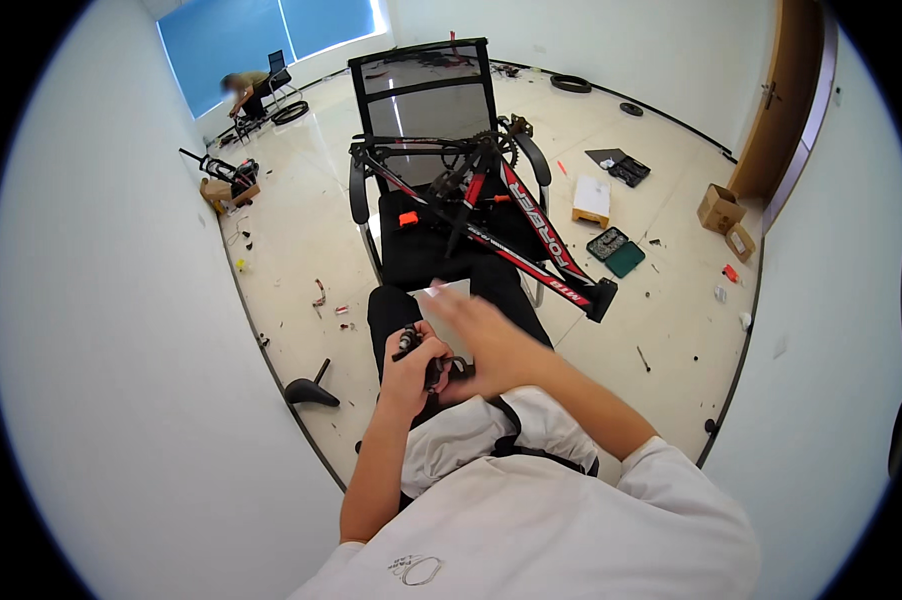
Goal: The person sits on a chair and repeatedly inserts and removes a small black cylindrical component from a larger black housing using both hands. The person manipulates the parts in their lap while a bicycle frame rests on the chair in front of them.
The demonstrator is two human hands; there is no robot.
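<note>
Over my lap, my left hand (418, 365) is closed around a black metal bicycle part (408, 344). Pieces of it stick out above and beside the fingers, and the grip hides its full shape. My right hand (481, 345) is just to the right, smeared by motion, its fingers stretched forward and apart. The part's right end (459, 369) lies by the heel of that hand; whether they touch I cannot tell. Ahead of my knees, a black, red and white bicycle frame (541, 225) with its crankset (471, 155) lies across a black mesh-backed chair (421, 110).
An orange-red item (408, 219) sits on the chair seat. On the right floor are a green tool case (626, 260), a white-topped box (591, 200) and cardboard boxes (719, 208). A bicycle saddle (314, 391) lies left. Another person (251, 90) bends over at the far left.
</note>
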